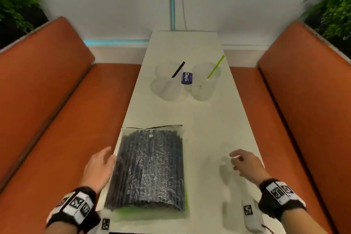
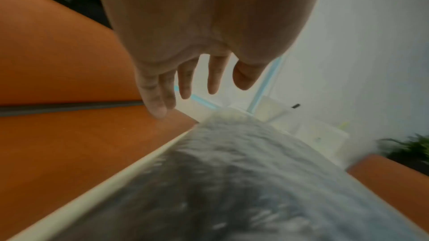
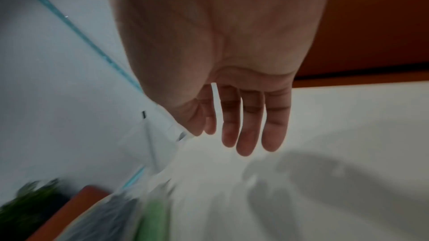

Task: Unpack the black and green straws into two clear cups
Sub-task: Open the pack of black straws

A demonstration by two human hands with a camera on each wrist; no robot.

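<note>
A clear plastic bag (image 1: 150, 171) packed with black straws lies on the near left of the white table (image 1: 209, 119), with green straws (image 1: 123, 212) showing under it at the near end. Two clear cups stand farther back: the left cup (image 1: 167, 81) holds one black straw (image 1: 178, 69), the right cup (image 1: 204, 81) one green straw (image 1: 215, 67). My left hand (image 1: 98, 167) hovers at the bag's left edge, fingers relaxed and holding nothing (image 2: 185, 83). My right hand (image 1: 245, 163) floats over bare table to the bag's right, fingers straight and empty (image 3: 246, 127).
Orange bench seats (image 1: 57, 119) flank the narrow table on both sides. A blue label (image 1: 187, 78) sits between the cups. Plants (image 1: 17, 5) stand behind each bench back. A small white device (image 1: 250, 216) lies at the near right table edge.
</note>
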